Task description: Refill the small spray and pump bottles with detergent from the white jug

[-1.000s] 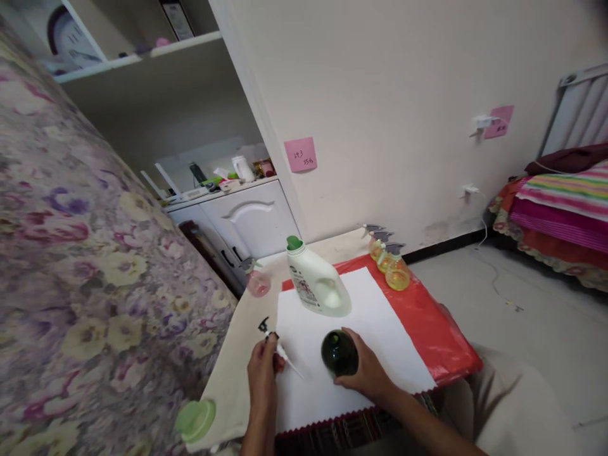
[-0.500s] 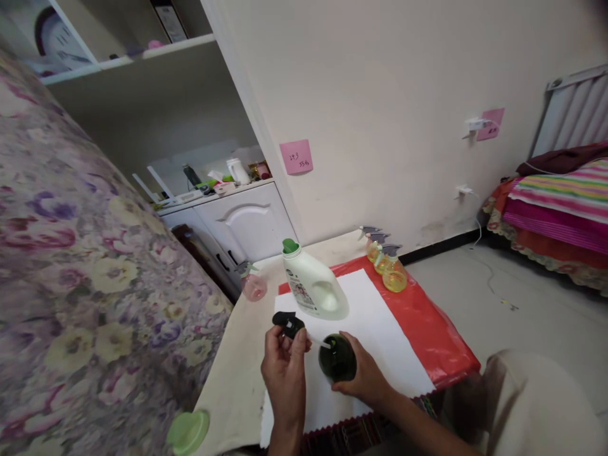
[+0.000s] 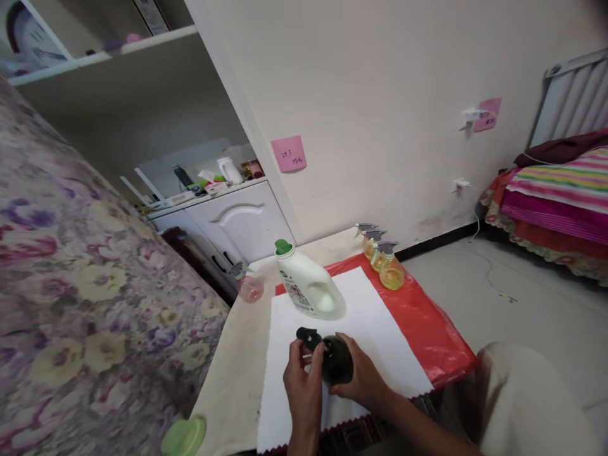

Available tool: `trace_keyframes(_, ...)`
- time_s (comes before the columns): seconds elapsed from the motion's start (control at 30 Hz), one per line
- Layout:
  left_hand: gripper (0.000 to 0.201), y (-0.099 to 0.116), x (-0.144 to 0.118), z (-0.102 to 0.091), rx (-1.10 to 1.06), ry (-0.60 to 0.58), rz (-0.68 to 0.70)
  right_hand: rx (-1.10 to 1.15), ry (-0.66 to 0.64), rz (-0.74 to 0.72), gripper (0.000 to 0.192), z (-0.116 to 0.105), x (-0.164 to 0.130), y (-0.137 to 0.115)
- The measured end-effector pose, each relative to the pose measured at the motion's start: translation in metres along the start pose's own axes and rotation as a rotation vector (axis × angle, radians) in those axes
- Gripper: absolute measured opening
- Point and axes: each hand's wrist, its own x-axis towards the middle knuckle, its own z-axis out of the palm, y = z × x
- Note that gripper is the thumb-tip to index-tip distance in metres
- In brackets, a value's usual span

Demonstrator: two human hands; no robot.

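Note:
My left hand (image 3: 304, 373) is closed on a dark spray head (image 3: 310, 337), held against the mouth of a dark green bottle (image 3: 338, 362). My right hand (image 3: 360, 370) wraps round that bottle from the right, and its mouth is tilted toward the left. The white tube of the spray head does not show; the bottle and fingers hide it. Behind both hands a pale green detergent jug (image 3: 311, 285) with its green spout uncovered stands on white paper (image 3: 399, 345). A green cap (image 3: 184, 436) lies at the table's near left corner.
Several yellowish spray bottles (image 3: 392, 272) stand at the table's back right on a red sheet (image 3: 437, 335). A pinkish spray bottle (image 3: 249, 289) stands at the left, near the floral curtain (image 3: 95, 304). A white cabinet (image 3: 242, 218) is behind.
My left hand has moved right and brought the spray head up to the bottle's mouth. Its white tube, visible earlier, is now out of sight. The view has shifted slightly.

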Motion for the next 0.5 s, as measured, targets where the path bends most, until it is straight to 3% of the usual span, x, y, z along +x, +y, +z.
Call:
trace_keyframes(0.3,0.025,0.007,0.002,0.003,0.127,-0.062,0.145,-0.02,0.007,-0.043,0.105,0.002,0.0,0.005)
trace_keyframes(0.5,0.02,-0.009,0.003,0.007,0.145,-0.082,0.173,-0.008,0.007,-0.043,0.102,0.002,0.0,0.004)
